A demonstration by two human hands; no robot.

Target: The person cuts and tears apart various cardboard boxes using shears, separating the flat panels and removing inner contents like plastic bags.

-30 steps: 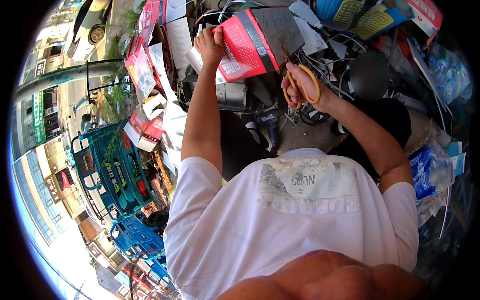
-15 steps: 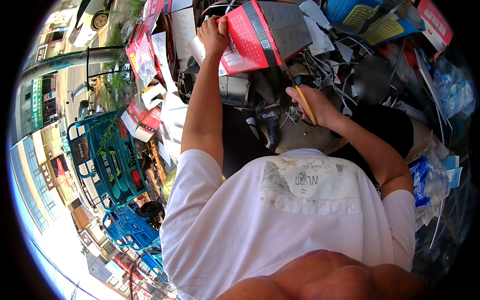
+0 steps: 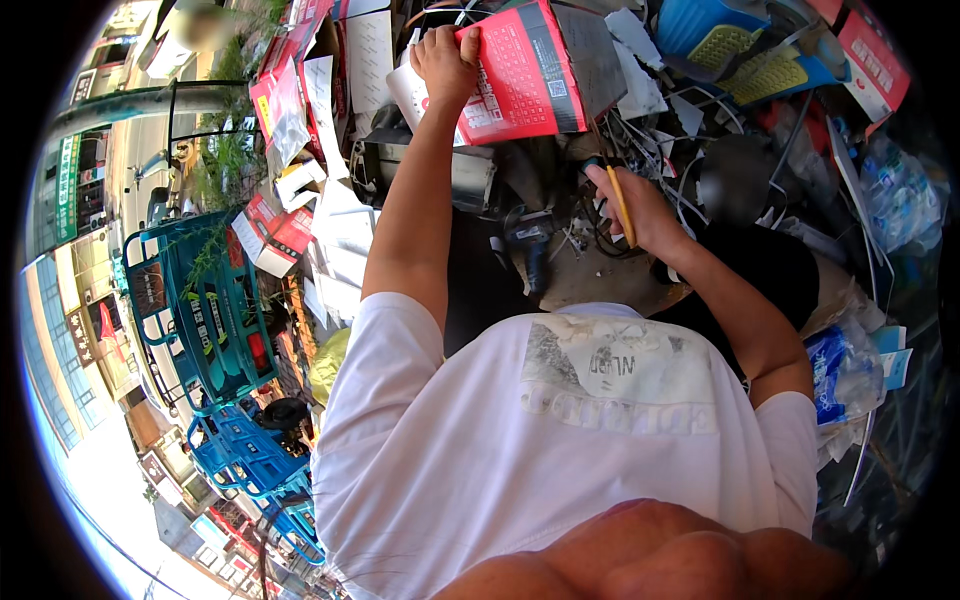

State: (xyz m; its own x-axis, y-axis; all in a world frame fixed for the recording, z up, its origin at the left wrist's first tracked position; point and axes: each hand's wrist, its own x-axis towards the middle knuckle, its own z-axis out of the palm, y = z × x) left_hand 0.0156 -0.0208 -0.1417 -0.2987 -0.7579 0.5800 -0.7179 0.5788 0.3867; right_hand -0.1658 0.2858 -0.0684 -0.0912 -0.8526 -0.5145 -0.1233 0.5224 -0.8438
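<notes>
At the top middle, my left hand [image 3: 445, 68] grips the left edge of a red cardboard box [image 3: 520, 75] with a dark stripe and a grey-white side face. The box lies tilted above a grey metal case [image 3: 465, 175]. To the lower right of the box, my right hand [image 3: 645, 210] is closed around a yellow-handled tool [image 3: 622, 205]. Its thin end points up toward the box's lower corner, and I cannot make out what kind of tool it is. A dark cordless drill [image 3: 532, 240] sits on the ground between my legs.
Tangled white and dark cables [image 3: 680, 190] lie right of the box. Beyond is a blue crate with a yellow grid [image 3: 745, 50]. Clear plastic bottles [image 3: 895, 195] fill a bag at the far right. Opened red cartons [image 3: 272, 235] and blue cargo tricycles [image 3: 215, 320] are at left.
My left hand and the red box have shifted a little to the right. The yellow handle has turned more upright, and the tool's thin end shows less against the box.
</notes>
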